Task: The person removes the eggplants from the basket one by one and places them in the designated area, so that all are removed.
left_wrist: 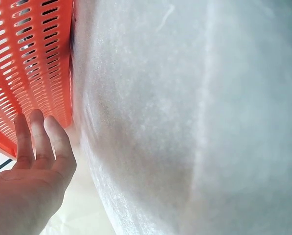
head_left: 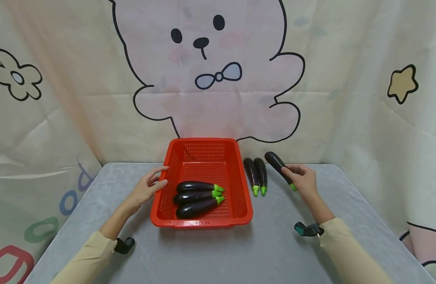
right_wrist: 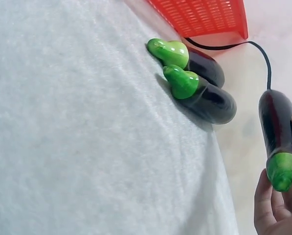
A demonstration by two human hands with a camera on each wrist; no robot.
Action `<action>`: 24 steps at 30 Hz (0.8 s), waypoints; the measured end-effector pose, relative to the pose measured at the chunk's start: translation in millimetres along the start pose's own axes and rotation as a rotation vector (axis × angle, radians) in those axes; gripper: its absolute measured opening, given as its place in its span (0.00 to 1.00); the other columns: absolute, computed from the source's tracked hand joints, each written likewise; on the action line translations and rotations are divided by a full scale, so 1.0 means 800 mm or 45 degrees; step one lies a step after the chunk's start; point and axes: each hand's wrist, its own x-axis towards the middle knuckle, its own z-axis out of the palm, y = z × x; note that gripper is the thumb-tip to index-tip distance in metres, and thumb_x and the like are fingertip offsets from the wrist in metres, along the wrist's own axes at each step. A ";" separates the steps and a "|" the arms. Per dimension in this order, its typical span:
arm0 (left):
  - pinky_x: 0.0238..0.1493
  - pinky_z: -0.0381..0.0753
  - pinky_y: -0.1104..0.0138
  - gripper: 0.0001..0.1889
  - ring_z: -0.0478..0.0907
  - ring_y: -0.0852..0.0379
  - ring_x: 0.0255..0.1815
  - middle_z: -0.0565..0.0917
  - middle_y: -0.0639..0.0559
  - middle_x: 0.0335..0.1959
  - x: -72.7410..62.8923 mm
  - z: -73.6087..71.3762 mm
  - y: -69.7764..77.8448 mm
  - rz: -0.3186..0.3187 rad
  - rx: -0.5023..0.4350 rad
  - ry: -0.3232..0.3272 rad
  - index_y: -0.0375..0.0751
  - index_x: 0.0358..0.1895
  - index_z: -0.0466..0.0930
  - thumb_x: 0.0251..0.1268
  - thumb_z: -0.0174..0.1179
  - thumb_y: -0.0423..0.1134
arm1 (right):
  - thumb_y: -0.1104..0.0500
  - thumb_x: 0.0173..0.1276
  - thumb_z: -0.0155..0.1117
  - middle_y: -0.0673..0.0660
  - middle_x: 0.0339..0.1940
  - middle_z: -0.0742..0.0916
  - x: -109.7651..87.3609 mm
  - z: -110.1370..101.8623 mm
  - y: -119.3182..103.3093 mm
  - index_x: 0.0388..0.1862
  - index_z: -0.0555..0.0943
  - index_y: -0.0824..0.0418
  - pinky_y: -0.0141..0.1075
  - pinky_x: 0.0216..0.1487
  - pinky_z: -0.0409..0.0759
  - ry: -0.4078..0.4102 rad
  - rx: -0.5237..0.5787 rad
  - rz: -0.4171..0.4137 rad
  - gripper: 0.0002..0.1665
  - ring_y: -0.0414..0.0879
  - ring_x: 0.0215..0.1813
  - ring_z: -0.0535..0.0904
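In the head view, my right hand (head_left: 300, 179) grips a dark purple eggplant (head_left: 274, 160) with a green stem end, held at a slant at the table's back right. The right wrist view has this eggplant (right_wrist: 277, 122) between thumb and fingers, green end toward the camera. Two more eggplants (head_left: 251, 172) lie side by side just right of a red plastic basket (head_left: 245, 197). Inside the basket, three eggplants (head_left: 194, 197) lie crosswise, stems to the right. My left hand (head_left: 147, 191) is at the basket's left side, its fingers (left_wrist: 43, 142) loosely extended by the perforated wall.
A grey cloth covers the table (head_left: 274, 252). Behind it hangs a pale curtain (head_left: 328, 79) with a bear drawing, and its sides also flank the table. Each wrist wears a small dark device, such as the right one (head_left: 309, 229).
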 end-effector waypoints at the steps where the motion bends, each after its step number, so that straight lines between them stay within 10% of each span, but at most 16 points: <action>1: 0.47 0.85 0.55 0.29 0.81 0.39 0.52 0.73 0.30 0.63 0.000 0.000 0.000 0.003 0.004 -0.003 0.47 0.76 0.63 0.76 0.60 0.42 | 0.47 0.65 0.76 0.57 0.44 0.87 -0.001 0.001 0.002 0.52 0.85 0.68 0.26 0.37 0.79 0.017 0.009 0.010 0.28 0.40 0.42 0.80; 24: 0.47 0.85 0.55 0.29 0.81 0.39 0.51 0.73 0.30 0.62 0.001 -0.001 -0.001 0.009 0.005 -0.011 0.47 0.76 0.63 0.76 0.60 0.41 | 0.53 0.62 0.79 0.62 0.42 0.87 -0.017 0.037 0.014 0.46 0.85 0.68 0.24 0.28 0.77 0.258 0.082 0.140 0.23 0.35 0.32 0.79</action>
